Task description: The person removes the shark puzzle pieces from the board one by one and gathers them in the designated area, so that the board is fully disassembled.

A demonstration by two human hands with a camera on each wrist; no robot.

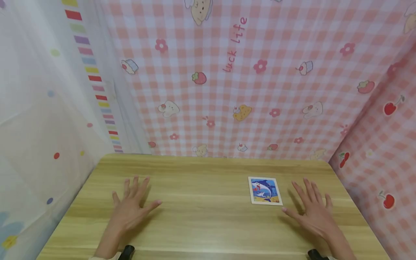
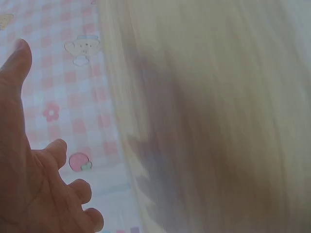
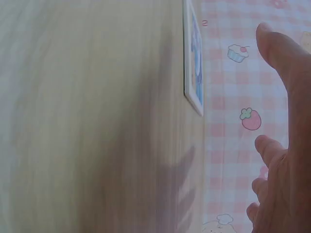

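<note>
A small square picture board [image 1: 265,191] with a white border lies flat on the wooden table, right of the middle; it shows a blue and white dolphin-like animal in water. In the right wrist view the board [image 3: 194,63] appears edge-on, with a thin pale rim. My right hand [image 1: 313,213] hovers just right of it with fingers spread, holding nothing; the thumb tip is near the board's lower right corner. Over the table's left side my left hand [image 1: 130,209] hovers, fingers also spread, nothing in it. Both hands cast shadows on the wood.
The light wooden table [image 1: 201,224] reaches back to a pink checked curtain [image 1: 221,94] with printed fruit and cakes. White dotted cloth [image 1: 42,144] hangs along the left side, and more checked cloth [image 1: 386,151] along the right. A black strap [image 1: 126,252] circles the left wrist.
</note>
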